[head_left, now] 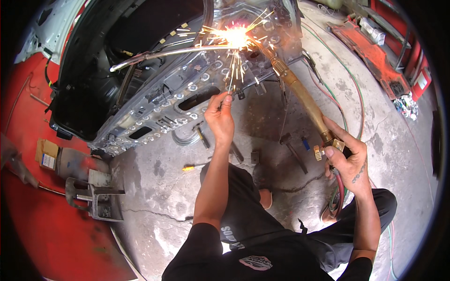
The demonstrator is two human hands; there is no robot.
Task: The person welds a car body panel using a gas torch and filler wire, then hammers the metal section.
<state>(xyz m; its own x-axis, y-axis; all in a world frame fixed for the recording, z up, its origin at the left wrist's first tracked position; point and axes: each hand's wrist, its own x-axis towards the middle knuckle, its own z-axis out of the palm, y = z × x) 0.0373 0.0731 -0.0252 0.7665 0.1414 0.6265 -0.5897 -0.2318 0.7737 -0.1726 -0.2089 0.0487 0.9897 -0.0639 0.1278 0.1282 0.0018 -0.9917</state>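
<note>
My right hand (pixel 349 161) is wrapped around the valve end of a brass gas torch (pixel 302 93), with a red and a green hose below it. The torch slants up and left to a bright burst of sparks (pixel 238 36) on the bare metal car body (pixel 206 77). The glare hides the torch tip and the spot it meets. Below the sparks, my left hand (pixel 219 119) pinches a thin metal rod (pixel 231 82) that points up toward the glare. A long curved metal strip (pixel 168 52) runs leftward from the bright spot.
On the concrete floor lie a hammer (pixel 295 153), a yellow-handled tool (pixel 189 168) and a coil of wire (pixel 185 139). Gas hoses (pixel 358 89) trail along the right. A metal bracket (pixel 101 199) stands at left, near a cardboard box (pixel 47 153). A worn red panel (pixel 370 58) lies far right.
</note>
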